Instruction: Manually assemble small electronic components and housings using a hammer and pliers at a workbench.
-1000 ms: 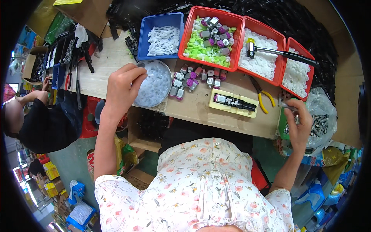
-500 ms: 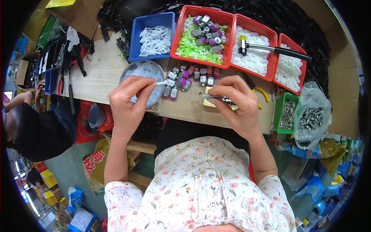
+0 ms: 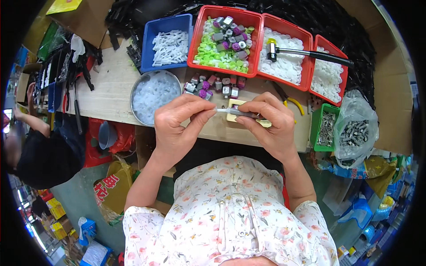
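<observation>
My left hand (image 3: 181, 126) pinches a small white plastic rod (image 3: 222, 110) between thumb and fingertips. Opposite it, my right hand (image 3: 271, 124) is closed on a slim grey piece (image 3: 246, 114), which looks like metal. The rod's free end meets or nearly meets that piece; I cannot tell whether it is inside. Beneath my right fingers lies a cream-coloured block (image 3: 231, 117), partly covered. Several small grey-and-purple motor-like parts (image 3: 205, 86) are piled just beyond my hands. A round metal bowl (image 3: 133, 103) of translucent whitish pieces stands by my left hand.
Along the back stand a blue bin (image 3: 147, 44) of white rods and red bins (image 3: 191, 53) of green and white parts. A hammer (image 3: 306, 53) rests across them. Yellow-handled pliers (image 3: 295, 105), a green tray (image 3: 317, 128) and a plastic bag (image 3: 355, 133) lie right. Another person (image 3: 49, 146) sits left.
My left hand has moved right, away from the bowl, bringing the white rod up to the grey piece. My right hand has shifted slightly and still holds that piece.
</observation>
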{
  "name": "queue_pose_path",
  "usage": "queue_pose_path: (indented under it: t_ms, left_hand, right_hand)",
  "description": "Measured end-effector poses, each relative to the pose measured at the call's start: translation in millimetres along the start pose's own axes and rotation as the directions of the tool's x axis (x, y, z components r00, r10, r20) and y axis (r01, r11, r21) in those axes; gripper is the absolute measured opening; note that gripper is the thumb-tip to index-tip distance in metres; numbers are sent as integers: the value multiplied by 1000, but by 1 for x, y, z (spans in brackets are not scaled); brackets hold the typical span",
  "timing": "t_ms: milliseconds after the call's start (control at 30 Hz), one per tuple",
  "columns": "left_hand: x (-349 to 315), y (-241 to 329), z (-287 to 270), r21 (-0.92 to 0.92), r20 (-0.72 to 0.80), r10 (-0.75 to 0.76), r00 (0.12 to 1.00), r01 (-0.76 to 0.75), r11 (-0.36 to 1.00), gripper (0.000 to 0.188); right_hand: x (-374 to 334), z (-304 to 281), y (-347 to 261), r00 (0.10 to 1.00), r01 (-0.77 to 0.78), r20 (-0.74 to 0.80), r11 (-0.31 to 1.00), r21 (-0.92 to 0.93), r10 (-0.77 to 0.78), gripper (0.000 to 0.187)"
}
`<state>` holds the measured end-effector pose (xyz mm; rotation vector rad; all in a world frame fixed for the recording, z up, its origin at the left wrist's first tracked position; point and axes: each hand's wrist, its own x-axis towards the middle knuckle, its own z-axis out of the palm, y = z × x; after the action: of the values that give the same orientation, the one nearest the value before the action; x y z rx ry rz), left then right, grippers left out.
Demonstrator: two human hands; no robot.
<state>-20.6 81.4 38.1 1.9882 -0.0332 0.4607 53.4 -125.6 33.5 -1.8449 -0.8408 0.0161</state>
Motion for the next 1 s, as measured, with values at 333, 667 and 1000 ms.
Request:
queue_pose_path:
  t_ms: [333,667,1000]
  left_hand:
    - [13,3,32,-37,105,67,992,-64,997,14]
    - [19,2,53,-103,244,-22,970,49,993,9]
    - [20,-4,57,-443,343,-446,827,561,699,15]
  right_hand:
    - [-15,-33,17,969,-244,83,953,179,232,21]
    - [-19,-43,19,926,-372,142,912,175,350,23]
    - [-22,-43,16,994,68,100,937,-342,-36,35]
